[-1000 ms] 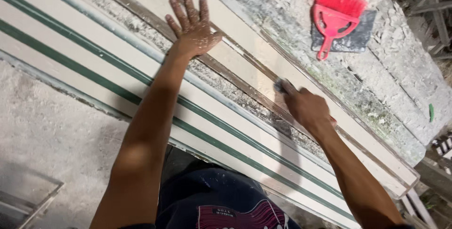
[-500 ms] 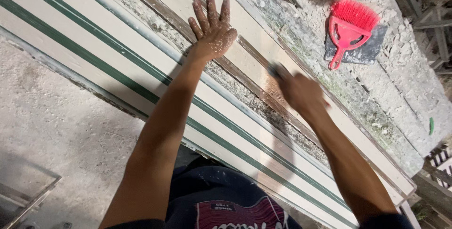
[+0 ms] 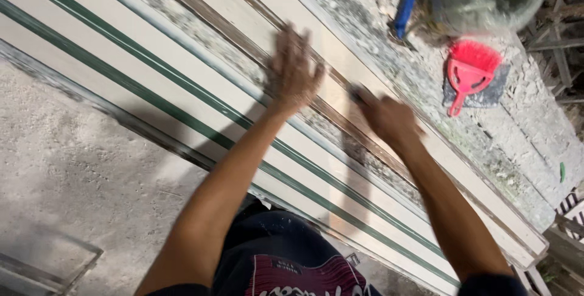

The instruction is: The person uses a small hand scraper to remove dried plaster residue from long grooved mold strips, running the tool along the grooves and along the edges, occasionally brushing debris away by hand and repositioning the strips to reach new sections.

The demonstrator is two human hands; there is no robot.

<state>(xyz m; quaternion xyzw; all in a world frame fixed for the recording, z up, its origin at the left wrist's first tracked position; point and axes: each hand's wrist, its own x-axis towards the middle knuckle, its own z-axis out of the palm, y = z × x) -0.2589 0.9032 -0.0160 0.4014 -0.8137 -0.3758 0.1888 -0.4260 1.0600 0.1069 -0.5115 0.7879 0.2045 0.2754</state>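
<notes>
Both hands slid up the pale board: left hand flat, open; right hand grip unclear.

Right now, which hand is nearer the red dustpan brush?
Right. The right hand sits on the long pale board, just left of the red brush; the left hand lies farther left.

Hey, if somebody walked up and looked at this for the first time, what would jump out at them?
Two bare forearms reach up the middle: the left hand lies spread on a long pale moulding strip, and the right hand is closed beside it on the same strip, though blur hides whether it grips anything. Cream boards with green stripes run diagonally beneath the arms. At upper right, a bright red hand brush lies on the dusty bench.
</notes>
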